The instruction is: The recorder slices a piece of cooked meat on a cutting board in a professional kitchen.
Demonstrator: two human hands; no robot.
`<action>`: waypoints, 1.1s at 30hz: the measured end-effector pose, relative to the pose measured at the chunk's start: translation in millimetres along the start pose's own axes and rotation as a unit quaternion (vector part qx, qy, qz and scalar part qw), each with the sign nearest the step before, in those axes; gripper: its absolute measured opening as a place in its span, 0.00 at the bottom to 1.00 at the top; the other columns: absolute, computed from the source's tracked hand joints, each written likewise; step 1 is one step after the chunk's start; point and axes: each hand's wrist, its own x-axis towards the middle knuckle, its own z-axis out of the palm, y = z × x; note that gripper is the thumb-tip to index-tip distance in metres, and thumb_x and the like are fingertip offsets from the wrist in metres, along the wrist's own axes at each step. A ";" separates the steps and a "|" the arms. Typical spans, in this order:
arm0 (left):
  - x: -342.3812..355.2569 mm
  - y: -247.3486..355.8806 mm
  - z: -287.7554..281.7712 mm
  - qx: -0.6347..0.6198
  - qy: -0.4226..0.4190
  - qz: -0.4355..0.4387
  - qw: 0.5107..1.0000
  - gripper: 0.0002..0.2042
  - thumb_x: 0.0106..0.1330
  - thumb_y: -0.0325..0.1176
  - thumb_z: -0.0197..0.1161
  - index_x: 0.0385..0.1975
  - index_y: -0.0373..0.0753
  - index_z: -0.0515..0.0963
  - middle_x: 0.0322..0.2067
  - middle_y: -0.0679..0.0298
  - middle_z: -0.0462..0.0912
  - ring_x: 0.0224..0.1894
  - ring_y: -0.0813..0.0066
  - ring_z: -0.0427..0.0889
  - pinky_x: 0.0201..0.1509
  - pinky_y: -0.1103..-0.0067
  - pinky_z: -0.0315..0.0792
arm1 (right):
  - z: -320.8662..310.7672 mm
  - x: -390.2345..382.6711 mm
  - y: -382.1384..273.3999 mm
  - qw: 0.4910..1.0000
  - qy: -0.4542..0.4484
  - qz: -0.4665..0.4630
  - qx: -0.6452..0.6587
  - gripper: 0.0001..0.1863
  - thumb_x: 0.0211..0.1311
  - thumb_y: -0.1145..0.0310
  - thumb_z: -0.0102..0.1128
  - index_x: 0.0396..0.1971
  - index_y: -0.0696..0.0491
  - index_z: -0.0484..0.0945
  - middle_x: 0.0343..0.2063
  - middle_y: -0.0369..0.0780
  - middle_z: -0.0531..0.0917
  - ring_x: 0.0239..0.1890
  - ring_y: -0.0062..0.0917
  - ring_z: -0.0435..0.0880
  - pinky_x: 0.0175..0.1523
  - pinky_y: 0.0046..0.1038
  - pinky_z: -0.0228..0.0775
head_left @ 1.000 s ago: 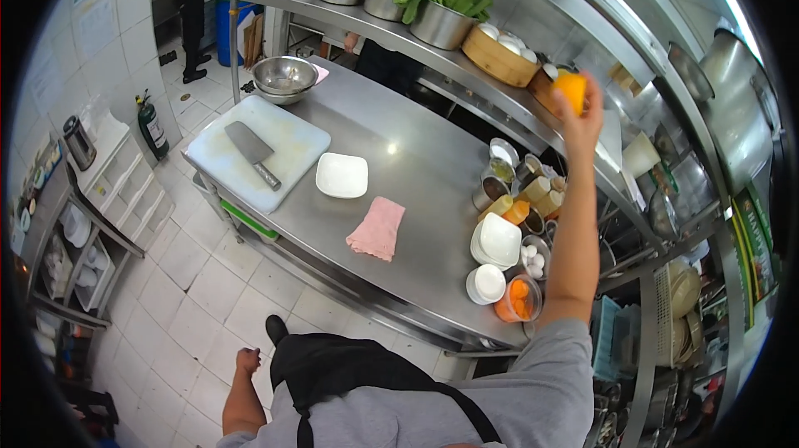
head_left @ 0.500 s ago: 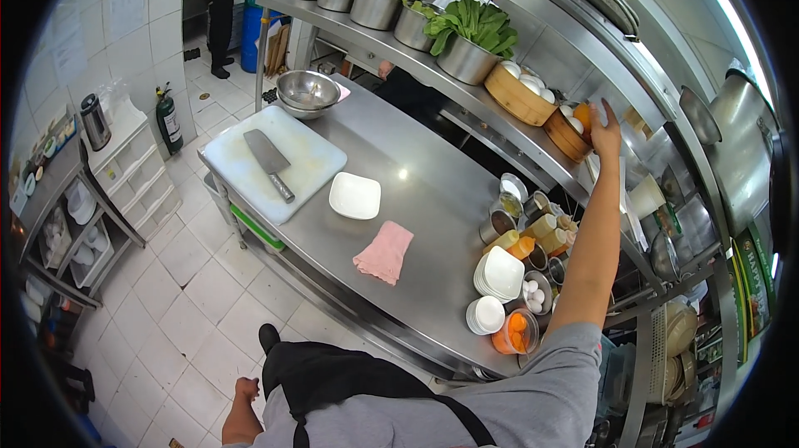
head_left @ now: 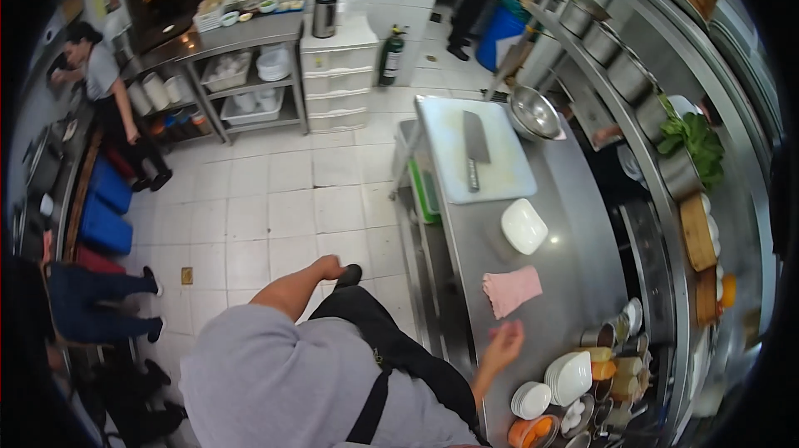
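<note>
Hovering right hand (head_left: 503, 348), pink cloth (head_left: 512, 291) nearby

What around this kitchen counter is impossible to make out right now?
All in the head view:
Right hand: fingers blurred.
Left hand: palm hidden beneath the hand itself.
Tub of orange pieces: cut off by the lower edge.
Co-worker: mostly hidden by greens and pots.

A fire extinguisher (head_left: 392, 58) stands beside white drawers (head_left: 336, 83) bearing what seems a thermos (head_left: 325, 15).
</note>
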 end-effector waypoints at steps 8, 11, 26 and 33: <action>-23.0 15.9 -22.9 0.093 -0.064 0.067 0.991 0.27 0.68 0.52 0.57 0.34 0.28 0.86 0.41 0.38 0.85 0.48 0.39 0.84 0.55 0.57 0.77 | 41.2 -128.1 25.9 0.914 -0.375 0.153 -0.032 0.15 0.69 0.70 0.64 0.52 0.59 0.80 0.37 0.42 0.89 0.36 0.23 0.88 0.42 0.26 0.79; -30.6 11.1 -18.8 0.150 -0.106 0.084 0.979 0.27 0.68 0.52 0.58 0.33 0.28 0.86 0.41 0.38 0.86 0.49 0.40 0.84 0.55 0.58 0.78 | 32.9 -105.8 0.5 0.883 -0.440 0.032 -0.158 0.18 0.67 0.67 0.65 0.53 0.58 0.80 0.37 0.44 0.89 0.36 0.29 0.89 0.43 0.30 0.80; -68.5 -80.2 -26.6 0.131 -0.125 -0.044 0.983 0.27 0.65 0.56 0.58 0.39 0.34 0.88 0.45 0.41 0.86 0.52 0.43 0.84 0.59 0.59 0.77 | 77.4 -106.7 83.3 0.736 -0.585 0.074 -0.332 0.22 0.71 0.49 0.49 0.46 0.50 0.85 0.44 0.48 0.88 0.45 0.42 0.88 0.51 0.46 0.77; -31.9 -105.1 -38.3 -0.001 -0.104 -0.049 0.993 0.28 0.66 0.56 0.59 0.42 0.32 0.87 0.47 0.42 0.86 0.53 0.44 0.84 0.60 0.62 0.76 | 119.9 -38.8 72.3 0.710 -0.560 0.015 -0.426 0.21 0.69 0.51 0.53 0.42 0.52 0.86 0.41 0.48 0.88 0.43 0.40 0.89 0.50 0.44 0.78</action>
